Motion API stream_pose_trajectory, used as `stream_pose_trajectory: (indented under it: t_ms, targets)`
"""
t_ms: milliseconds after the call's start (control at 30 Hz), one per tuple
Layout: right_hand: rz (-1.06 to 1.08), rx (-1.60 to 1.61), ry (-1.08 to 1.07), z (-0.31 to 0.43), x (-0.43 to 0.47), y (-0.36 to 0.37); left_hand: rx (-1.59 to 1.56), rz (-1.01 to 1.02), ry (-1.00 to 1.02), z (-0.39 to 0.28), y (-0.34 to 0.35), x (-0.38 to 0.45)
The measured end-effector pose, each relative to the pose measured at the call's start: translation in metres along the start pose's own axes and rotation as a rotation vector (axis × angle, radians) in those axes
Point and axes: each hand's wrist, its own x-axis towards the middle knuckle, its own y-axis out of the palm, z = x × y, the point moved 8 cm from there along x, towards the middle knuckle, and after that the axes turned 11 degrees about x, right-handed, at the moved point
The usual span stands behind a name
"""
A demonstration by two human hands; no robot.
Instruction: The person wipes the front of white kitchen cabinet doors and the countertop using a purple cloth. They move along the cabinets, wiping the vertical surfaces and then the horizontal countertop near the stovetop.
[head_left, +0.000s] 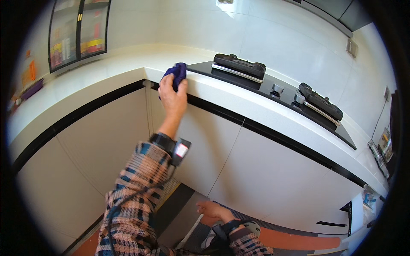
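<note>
My left hand [173,94] grips a bunched dark purple cloth [180,73] against the front edge of the white countertop [217,88], near its inner corner. Just right of the cloth begins the black glass gas hob [238,80]. Low in the picture, over the floor, hangs my right hand [212,209], holding nothing, its fingers loosely apart. Both wrists carry black straps, and a small device [181,151] with a cable sits on the left one.
Two black burner grates [239,65] and two silver knobs [278,88] stand on the hob. A glass-door cabinet [78,35] and an orange-capped bottle [28,68] are at left. Pale cupboard fronts [266,163] run below. An opened drawer [368,201] juts out at lower right.
</note>
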Motion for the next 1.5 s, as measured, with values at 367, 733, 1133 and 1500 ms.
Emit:
stream_pose_trajectory:
  t_ms: [367, 733, 1133, 1500]
  targets:
    - [-0.072, -0.14, 0.199, -0.043, -0.037, -0.033, -0.255, 0.039, 0.736, -0.156, 0.009, -0.108]
    - [0.042, -0.112, 0.277, -0.045, -0.069, -0.023, -0.006, -0.14, 0.257, 0.011, 0.012, 0.037]
    - [-0.046, -0.194, 0.044, -0.009, -0.008, -0.018, -0.1, -0.066, 0.434, -0.071, 0.015, -0.046]
    - [0.091, -0.214, 0.106, -0.022, -0.007, 0.004, 0.05, -0.219, 0.168, 0.063, 0.016, 0.075]
